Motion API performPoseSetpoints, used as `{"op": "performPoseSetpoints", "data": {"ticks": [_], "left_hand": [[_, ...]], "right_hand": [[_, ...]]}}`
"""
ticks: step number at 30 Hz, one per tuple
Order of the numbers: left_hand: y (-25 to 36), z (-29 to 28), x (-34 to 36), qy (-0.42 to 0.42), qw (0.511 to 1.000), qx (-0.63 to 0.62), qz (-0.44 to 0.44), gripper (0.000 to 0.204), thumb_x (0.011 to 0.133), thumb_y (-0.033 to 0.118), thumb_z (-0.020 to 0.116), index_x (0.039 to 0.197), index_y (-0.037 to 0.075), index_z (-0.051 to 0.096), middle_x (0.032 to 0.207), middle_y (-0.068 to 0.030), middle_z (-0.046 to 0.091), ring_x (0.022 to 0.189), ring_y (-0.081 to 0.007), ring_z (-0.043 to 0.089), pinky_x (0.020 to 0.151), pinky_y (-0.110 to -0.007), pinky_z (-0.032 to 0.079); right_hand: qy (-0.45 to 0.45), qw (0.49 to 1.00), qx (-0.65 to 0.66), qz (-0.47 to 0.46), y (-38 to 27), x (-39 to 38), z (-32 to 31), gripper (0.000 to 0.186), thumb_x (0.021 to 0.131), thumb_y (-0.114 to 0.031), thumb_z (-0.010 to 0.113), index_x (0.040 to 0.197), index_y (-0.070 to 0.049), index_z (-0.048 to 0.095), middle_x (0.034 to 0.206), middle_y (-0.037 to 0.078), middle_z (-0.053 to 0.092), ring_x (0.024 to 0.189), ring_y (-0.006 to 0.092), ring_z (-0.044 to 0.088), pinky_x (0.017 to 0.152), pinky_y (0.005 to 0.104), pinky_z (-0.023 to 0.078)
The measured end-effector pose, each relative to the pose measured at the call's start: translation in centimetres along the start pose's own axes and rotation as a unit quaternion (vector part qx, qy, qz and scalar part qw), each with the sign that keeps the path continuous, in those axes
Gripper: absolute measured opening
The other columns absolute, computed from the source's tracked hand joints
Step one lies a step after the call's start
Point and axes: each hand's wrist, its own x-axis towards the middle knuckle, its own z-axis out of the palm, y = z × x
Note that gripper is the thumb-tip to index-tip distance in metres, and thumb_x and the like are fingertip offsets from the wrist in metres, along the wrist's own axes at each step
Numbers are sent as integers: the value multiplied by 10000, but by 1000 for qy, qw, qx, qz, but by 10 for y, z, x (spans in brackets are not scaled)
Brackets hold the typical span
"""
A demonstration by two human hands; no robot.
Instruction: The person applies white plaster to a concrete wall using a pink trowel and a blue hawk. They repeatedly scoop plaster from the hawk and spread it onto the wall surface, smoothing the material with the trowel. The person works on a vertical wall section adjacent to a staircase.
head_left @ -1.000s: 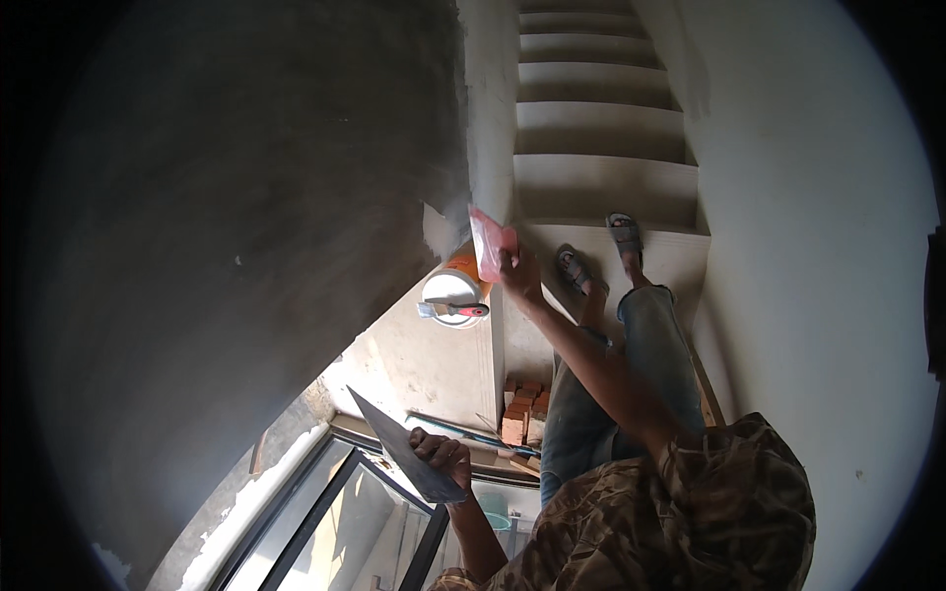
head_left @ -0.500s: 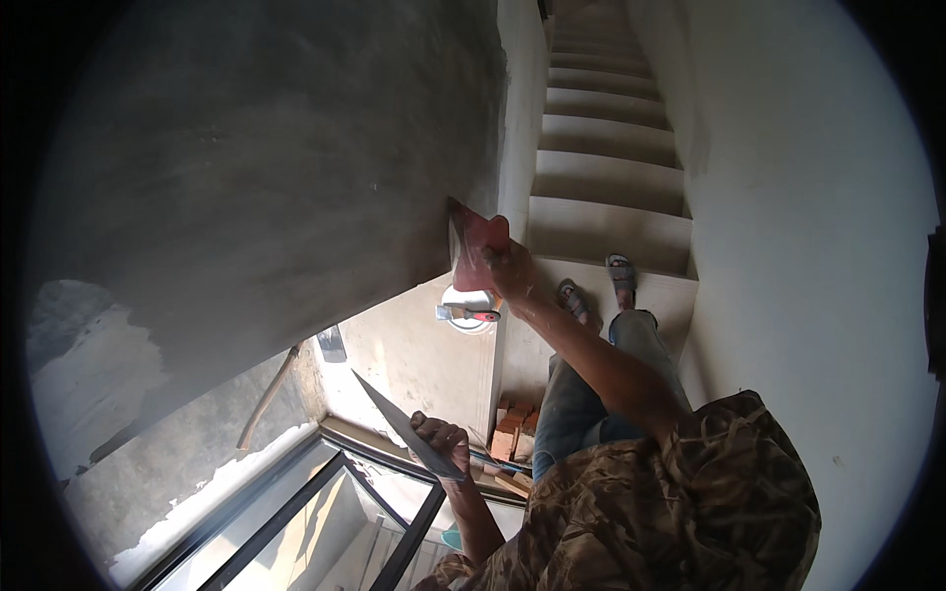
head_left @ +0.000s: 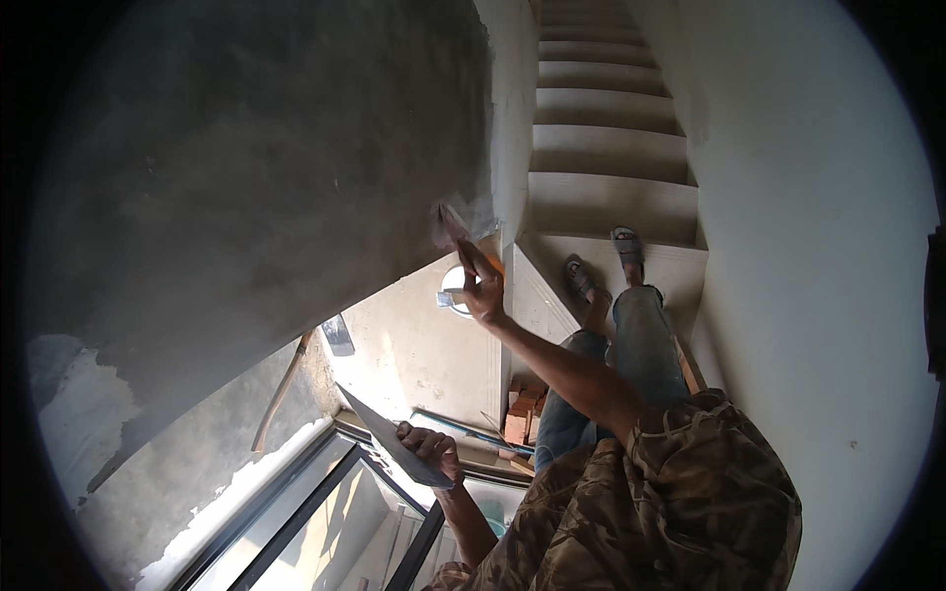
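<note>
My right hand [head_left: 483, 294] grips a reddish putty scraper [head_left: 453, 223], seen nearly edge-on. Its blade meets the dark grey plastered wall [head_left: 266, 158] close to the wall's lower right corner, where a paler smear shows. Lower down and to the left, my left hand [head_left: 430, 449] is closed around a wide flat metal trowel plate [head_left: 386, 429], held tilted. Beneath my right hand stands a white bucket [head_left: 454, 279], partly hidden by that hand. A scraper with a pale blade [head_left: 446, 298] lies across the bucket's top, its handle covered.
Stairs [head_left: 611, 202] rise ahead, beside a white wall [head_left: 818, 246] on the right. A long-handled tool [head_left: 280, 396] leans below the grey wall. Red bricks [head_left: 521, 418] are stacked by my legs. A dark-framed window [head_left: 296, 520] lies at the lower left.
My right hand has moved left and slightly down, and its scraper has turned from broad face to edge. The left hand and trowel plate have shifted slightly left. A pale smear now shows near the wall's corner.
</note>
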Motion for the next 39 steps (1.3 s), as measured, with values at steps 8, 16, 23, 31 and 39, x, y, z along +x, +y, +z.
{"op": "performPoseSetpoints", "data": {"ticks": [8,16,23,31,39], "left_hand": [[15,12,2,-44,999,16,11,275,980,244,500,1171,49,531,1075,-113,655,893,-227,631,783,-392,432],[22,4,-28,-65,997,18,30,284,984,261,499,1185,60,507,1078,-88,650,914,-214,616,826,-413,425],[23,16,-25,-94,993,-23,61,234,924,183,528,1120,58,552,1006,-67,673,766,-161,619,692,-332,451],[10,36,8,-101,993,0,68,324,815,68,645,1127,29,566,955,-62,682,662,-109,602,553,-228,475],[13,25,-26,-25,996,15,79,264,852,102,622,1101,60,544,979,-66,685,671,-116,599,576,-249,459]], "right_hand": [[3,968,-160,195,42,37,-58,270,887,-146,580,1104,13,606,999,205,666,924,320,657,830,403,508],[-57,937,55,341,81,103,-14,351,920,-189,502,1229,-41,583,1066,127,656,970,205,645,829,335,507],[-155,921,140,329,-104,92,-16,309,947,-225,521,1163,-16,592,959,76,635,833,159,620,714,325,514],[-131,949,263,113,-225,119,-72,255,896,-175,612,1068,13,598,876,64,621,765,147,581,700,318,472],[-62,994,-76,45,-32,19,-90,267,948,-189,548,1122,2,616,1005,117,673,944,183,631,822,330,483]]}}
